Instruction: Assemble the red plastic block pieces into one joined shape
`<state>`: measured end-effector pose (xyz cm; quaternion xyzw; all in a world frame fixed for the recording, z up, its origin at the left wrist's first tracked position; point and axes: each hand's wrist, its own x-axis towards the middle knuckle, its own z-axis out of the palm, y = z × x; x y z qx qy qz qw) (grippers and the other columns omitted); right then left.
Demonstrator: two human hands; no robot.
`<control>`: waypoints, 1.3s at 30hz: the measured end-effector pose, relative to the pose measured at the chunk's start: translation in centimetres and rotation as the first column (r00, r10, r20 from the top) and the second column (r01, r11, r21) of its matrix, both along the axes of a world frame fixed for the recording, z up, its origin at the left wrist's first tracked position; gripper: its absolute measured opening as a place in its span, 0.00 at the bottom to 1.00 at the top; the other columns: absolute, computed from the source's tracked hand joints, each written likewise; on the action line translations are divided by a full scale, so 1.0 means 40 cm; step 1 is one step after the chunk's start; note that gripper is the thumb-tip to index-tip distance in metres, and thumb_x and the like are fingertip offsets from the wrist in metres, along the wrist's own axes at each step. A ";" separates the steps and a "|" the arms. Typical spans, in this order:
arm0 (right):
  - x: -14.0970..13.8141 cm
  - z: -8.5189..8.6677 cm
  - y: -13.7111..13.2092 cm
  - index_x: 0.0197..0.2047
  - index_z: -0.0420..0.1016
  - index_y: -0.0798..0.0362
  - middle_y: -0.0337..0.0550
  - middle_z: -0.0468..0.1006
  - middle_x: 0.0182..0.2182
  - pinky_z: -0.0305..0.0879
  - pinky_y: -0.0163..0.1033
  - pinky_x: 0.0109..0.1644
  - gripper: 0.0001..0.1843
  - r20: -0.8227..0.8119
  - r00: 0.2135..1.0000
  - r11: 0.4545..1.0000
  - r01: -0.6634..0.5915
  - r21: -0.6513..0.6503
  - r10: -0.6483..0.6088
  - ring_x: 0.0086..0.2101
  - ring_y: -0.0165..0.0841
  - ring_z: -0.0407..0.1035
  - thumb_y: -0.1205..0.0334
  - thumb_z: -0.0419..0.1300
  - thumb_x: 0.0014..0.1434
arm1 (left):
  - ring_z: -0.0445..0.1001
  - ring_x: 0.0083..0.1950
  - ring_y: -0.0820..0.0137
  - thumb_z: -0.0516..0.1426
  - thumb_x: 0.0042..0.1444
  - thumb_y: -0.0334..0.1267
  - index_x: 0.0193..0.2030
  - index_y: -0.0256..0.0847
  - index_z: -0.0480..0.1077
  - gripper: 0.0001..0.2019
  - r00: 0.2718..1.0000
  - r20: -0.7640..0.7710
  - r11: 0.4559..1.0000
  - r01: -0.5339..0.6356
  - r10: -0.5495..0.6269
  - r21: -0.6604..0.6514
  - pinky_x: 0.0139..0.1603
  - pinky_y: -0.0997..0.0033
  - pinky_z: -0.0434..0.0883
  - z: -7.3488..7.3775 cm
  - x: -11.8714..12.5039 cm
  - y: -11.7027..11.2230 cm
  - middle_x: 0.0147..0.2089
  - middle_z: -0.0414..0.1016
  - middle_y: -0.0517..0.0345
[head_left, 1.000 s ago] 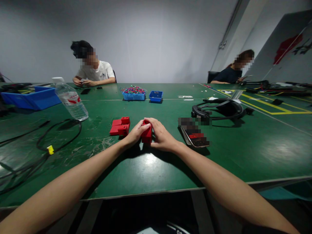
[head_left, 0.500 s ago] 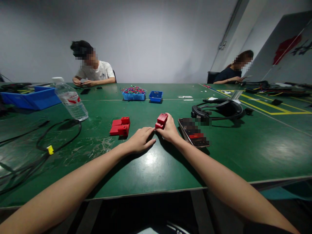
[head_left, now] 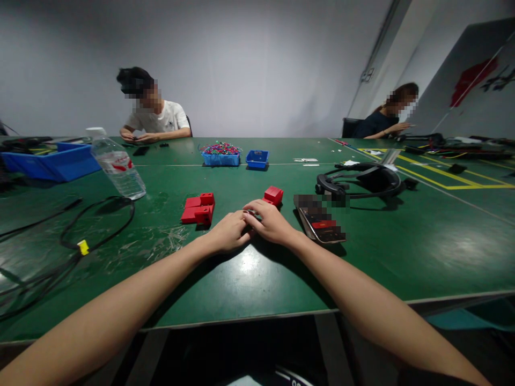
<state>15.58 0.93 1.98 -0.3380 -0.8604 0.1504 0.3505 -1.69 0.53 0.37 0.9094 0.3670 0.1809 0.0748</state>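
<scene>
My left hand (head_left: 228, 233) and my right hand (head_left: 274, 224) meet at the fingertips just above the green table (head_left: 281, 284). Both sets of fingers are closed around one spot, where something small and dark shows between them; its kind is too small to make out. Right behind my right hand, a red block (head_left: 274, 194) stands on the table, its lower part covered by the fingers. To the left of my left hand lies a pair of red blocks (head_left: 198, 209) side by side, with small holes in their raised ends.
A phone (head_left: 319, 220) and a black headset (head_left: 360, 181) lie to the right. Farther back are a blue bin of colourful small pieces (head_left: 221, 158) and a small blue bin (head_left: 257, 160). At left stand a water bottle (head_left: 118, 166) and looped cable (head_left: 96, 241). Two people sit opposite.
My right hand has let go of the red block, which now stands on the table slightly farther right. That hand has moved left onto the fingertips of my left hand.
</scene>
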 end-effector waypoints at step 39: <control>0.007 -0.008 -0.018 0.57 0.69 0.58 0.59 0.71 0.53 0.63 0.50 0.57 0.21 0.461 0.887 0.999 -0.043 0.007 0.035 0.55 0.45 0.66 0.55 0.54 0.65 | 0.72 0.49 0.54 0.51 0.62 0.48 0.48 0.33 0.67 0.18 0.702 -0.251 0.744 -0.607 0.667 0.280 0.43 0.62 0.71 0.073 -0.066 0.000 0.49 0.69 0.39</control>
